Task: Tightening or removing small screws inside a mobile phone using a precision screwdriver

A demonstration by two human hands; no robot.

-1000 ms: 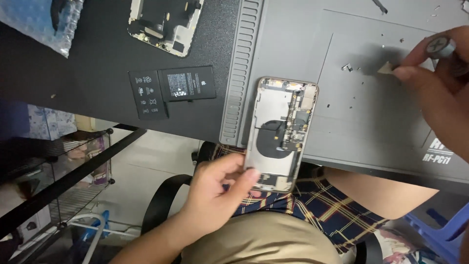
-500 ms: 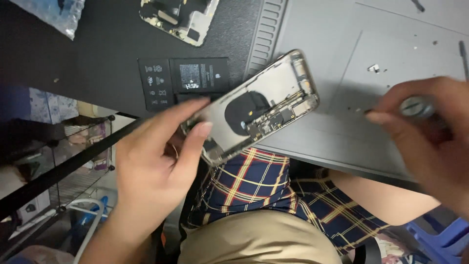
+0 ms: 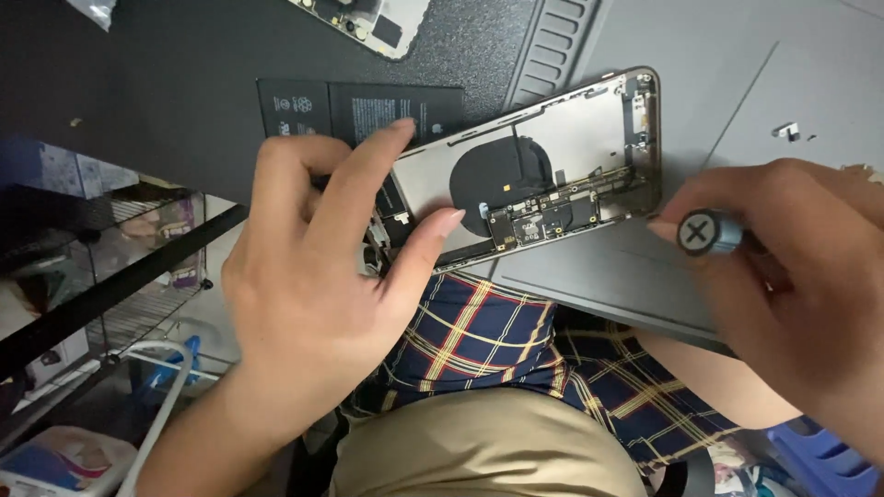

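My left hand grips the near end of an opened phone housing, thumb and fingers around its edges, holding it tilted over the front edge of the grey work mat. Inside the housing I see a round black coil and small circuit parts. My right hand holds a small screwdriver, whose round blue-grey cap with a cross mark faces me, just right of the housing's lower corner. The screwdriver's tip is hidden.
A flat black battery lies on the dark table behind my left hand. Another opened phone part sits at the top edge. A tiny metal bracket rests on the mat. Below are plaid shorts and a wire rack at the left.
My left hand has lifted and turned the housing toward me, off the mat's edge. My right hand came down from the far right with the screwdriver, close to the housing.
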